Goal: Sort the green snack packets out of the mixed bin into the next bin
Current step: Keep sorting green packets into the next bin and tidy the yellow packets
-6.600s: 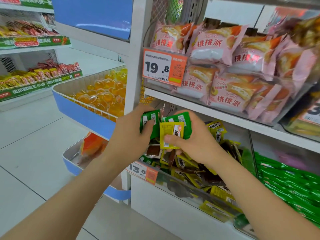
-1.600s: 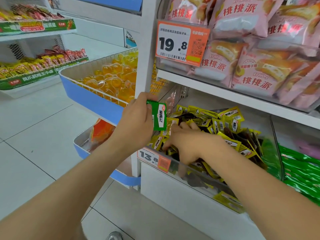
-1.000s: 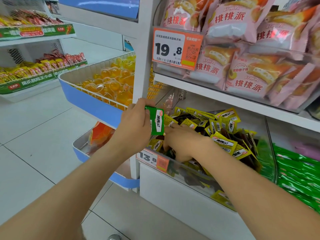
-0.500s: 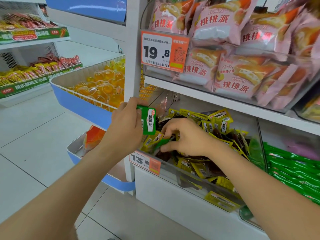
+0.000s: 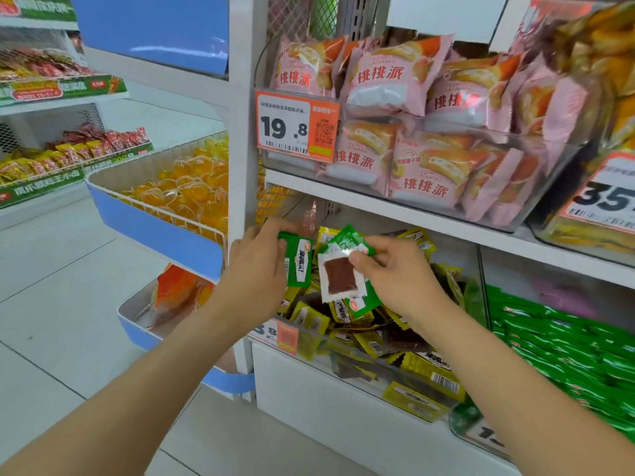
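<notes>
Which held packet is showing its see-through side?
The clear-backed packet pinched by the right hand: white border, brown snack showing. The left hand holds a green packet printed face out.

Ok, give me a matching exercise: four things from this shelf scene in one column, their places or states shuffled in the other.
1. left hand
2. right hand
3. pink pie bags
4. orange jelly cups

A. in the wire basket
B. grips a green packet, white label showing
C. in the clear bin on the upper shelf
D. pinches packets, one showing a brown square

Pairs: 1-B, 2-D, 3-C, 4-A
</notes>
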Demonstrator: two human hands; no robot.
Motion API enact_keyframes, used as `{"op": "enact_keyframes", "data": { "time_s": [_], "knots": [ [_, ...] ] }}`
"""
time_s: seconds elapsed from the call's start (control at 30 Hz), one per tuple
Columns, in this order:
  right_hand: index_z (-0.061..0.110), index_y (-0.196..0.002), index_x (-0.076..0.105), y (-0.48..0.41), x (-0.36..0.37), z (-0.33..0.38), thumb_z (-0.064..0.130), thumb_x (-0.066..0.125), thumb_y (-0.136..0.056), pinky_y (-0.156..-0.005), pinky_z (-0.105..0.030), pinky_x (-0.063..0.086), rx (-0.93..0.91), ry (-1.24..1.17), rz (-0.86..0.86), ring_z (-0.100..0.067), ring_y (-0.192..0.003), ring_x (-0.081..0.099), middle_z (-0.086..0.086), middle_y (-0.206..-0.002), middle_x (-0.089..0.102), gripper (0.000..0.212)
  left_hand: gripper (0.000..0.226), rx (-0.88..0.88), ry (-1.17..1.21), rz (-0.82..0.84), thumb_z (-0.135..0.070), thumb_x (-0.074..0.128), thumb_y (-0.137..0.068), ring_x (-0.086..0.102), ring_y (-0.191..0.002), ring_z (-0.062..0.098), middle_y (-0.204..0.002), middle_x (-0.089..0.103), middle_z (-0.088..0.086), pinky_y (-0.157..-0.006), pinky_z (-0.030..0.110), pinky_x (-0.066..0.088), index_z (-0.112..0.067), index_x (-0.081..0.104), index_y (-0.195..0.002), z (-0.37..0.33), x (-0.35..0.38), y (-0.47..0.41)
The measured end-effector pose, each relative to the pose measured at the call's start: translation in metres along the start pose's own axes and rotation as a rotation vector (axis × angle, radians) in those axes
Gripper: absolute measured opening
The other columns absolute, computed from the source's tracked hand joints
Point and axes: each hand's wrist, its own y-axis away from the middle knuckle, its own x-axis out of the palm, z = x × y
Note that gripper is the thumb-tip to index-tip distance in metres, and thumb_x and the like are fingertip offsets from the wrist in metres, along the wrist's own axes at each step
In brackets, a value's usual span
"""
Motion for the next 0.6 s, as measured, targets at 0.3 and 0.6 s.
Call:
{"op": "enact_keyframes", "data": {
  "time_s": [0.3, 0.6],
  "knots": [
    [0.000, -0.103, 0.077, 0.011, -0.014, -0.008, 0.007, 0.062, -0.099, -0.089, -0.049, 0.057, -0.112, 0.578, -0.100, -0.039, -0.093, 0.070, -0.024, -0.108, 0.074, 0.017, 0.035, 0.013, -0.134, 0.134, -0.009, 0.039, -0.108, 0.052, -0.105, 0.032, -0.110, 0.056, 0.008, -0.094, 0.049, 0.045, -0.023, 0.049, -0.138, -0.018, 0.018, 0.002],
    [0.024, -0.121, 0.072, 0.026, -0.010, 0.004, 0.025, 0.073, -0.097, -0.091, -0.041, 0.057, -0.386, 0.261, -0.384, -0.003, -0.085, 0.071, 0.020, -0.092, 0.074, 0.023, 0.024, -0.156, 0.108, 0.220, -0.019, 0.036, -0.112, 0.061, -0.073, 0.013, -0.108, 0.066, 0.004, -0.048, 0.020, 0.042, -0.025, 0.052, -0.129, -0.019, 0.015, -0.001]
  ]
}}
